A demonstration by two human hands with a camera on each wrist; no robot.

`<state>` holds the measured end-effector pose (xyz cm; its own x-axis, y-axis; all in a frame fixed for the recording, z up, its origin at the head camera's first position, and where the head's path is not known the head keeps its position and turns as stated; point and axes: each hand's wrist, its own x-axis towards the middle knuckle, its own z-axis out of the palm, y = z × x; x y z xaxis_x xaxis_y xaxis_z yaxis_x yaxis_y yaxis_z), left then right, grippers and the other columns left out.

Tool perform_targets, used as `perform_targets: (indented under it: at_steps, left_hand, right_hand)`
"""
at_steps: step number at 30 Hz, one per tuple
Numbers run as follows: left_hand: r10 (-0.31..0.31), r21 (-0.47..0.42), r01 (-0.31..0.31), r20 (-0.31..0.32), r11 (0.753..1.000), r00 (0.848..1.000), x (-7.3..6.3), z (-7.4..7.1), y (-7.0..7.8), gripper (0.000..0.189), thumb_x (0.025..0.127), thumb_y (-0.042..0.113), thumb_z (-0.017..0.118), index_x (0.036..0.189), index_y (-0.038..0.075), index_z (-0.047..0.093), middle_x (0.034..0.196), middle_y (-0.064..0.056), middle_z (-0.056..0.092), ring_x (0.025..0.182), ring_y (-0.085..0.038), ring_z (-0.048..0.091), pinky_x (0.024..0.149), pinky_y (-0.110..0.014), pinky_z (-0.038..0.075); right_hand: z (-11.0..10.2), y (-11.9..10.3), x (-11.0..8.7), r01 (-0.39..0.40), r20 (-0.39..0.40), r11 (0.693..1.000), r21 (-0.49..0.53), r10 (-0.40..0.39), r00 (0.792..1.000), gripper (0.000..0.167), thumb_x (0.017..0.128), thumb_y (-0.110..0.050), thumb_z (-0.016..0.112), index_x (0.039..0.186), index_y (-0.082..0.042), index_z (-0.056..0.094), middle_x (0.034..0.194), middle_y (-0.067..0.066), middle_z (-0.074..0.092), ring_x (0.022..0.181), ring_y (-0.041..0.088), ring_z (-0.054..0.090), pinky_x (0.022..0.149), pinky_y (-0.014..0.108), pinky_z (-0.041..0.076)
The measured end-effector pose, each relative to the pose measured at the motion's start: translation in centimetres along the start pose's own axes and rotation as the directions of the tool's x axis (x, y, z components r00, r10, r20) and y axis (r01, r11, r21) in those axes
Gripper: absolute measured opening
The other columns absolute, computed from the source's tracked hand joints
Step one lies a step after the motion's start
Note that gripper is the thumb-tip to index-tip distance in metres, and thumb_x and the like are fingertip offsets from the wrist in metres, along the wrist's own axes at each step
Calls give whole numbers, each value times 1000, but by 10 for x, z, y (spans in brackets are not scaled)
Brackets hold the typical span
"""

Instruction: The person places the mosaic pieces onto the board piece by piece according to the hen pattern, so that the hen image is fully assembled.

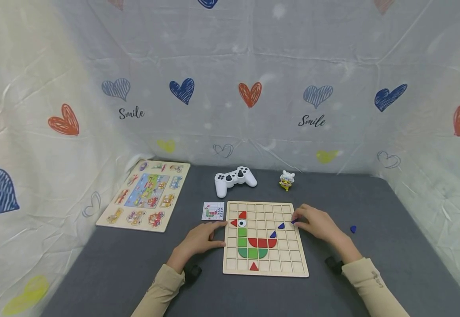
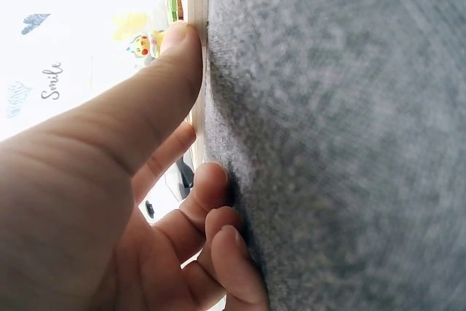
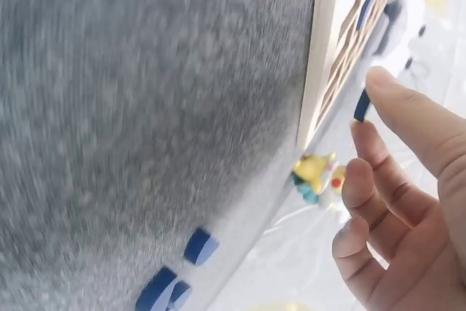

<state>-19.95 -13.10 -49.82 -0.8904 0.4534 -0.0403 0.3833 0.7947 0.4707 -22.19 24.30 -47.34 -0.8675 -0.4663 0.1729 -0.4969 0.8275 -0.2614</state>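
A wooden grid board [image 1: 264, 271] lies on the dark table. Colored tiles fill some of its cells: red, green and blue pieces and an eye tile [image 1: 242, 223] form a figure on it. My left hand [image 1: 200, 240] touches the board's left edge with thumb and forefinger; the left wrist view shows the thumb [image 2: 171, 63] against the wooden side. Over the board's right edge, my right hand [image 1: 318, 223] pinches a small dark blue tile [image 3: 362, 105] between thumb and forefinger. Two blue tiles, a near one [image 1: 273, 234] and a farther one [image 1: 281, 226], sit in the grid.
A picture card [image 1: 213, 211] lies beside the board's upper left corner. Behind stand a white game controller [image 1: 235, 179] and a small figurine [image 1: 286, 180]. At left is a vehicle puzzle board [image 1: 107, 219]. Loose blue tiles [image 3: 200, 246] lie on the table at right.
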Motion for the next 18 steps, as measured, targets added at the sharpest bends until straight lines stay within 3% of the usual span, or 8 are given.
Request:
perform_targets:
  at_steps: [13, 18]
  left_hand:
    - [6, 0, -6, -4, 1000, 1000, -1, 1, 0, 63, 79, 46, 69, 134, 22, 50, 66, 5, 42, 58, -10, 37, 54, -25, 31]
    - [11, -3, -11, -6, 1000, 1000, -1, 0, 1, 63, 79, 45, 69, 134, 21, 50, 67, 5, 43, 59, -10, 37, 54, -25, 31]
  right_hand:
    - [6, -20, -3, 52, 53, 997, 57, -55, 997, 11, 82, -23, 71, 92, -23, 66, 92, -7, 56, 61, -1, 41, 56, 22, 36]
    - [7, -26, -5, 65, 70, 995, 76, -70, 995, 11, 82, -22, 71, 92, -23, 66, 92, -7, 57, 65, 0, 46, 59, 24, 39]
